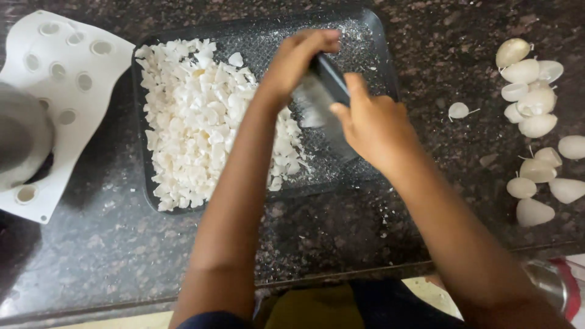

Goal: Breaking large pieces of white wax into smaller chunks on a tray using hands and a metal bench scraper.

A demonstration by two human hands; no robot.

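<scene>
From my remote seat I see both hands working over a black tray (pixel 372 36) that sits on a dark speckled stone surface (pixel 109 244). The left hand (pixel 292 61) has its grip clenched over the top edge of a flat metal scraper blade (pixel 320 91), fingers curled across its dark upper rim toward 12 o'clock. The right hand (pixel 375 125) has its grip grasping the same blade from the 4 o'clock side, thumb pointing up along the handle. The blade stands tilted over the right half of the tray, its lower edge blurred, so I cannot tell whether it touches the tray floor. A heap of white wax chips (pixel 195 122) fills the left half of the tray, at 9 o'clock from the blade, with loose crumbs trailing just beside it. At 9 o'clock, well apart from the tray's middle and beside its left wall, lies a white mould sheet (pixel 67 67) dotted with round holes, with a grey rounded object (pixel 21 134) resting on it. At 3 o'clock on the surface, apart from the tray, lies a scatter of white teardrop-shaped wax pieces (pixel 536 122), one small piece (pixel 458 110) lying alone between them and the tray
</scene>
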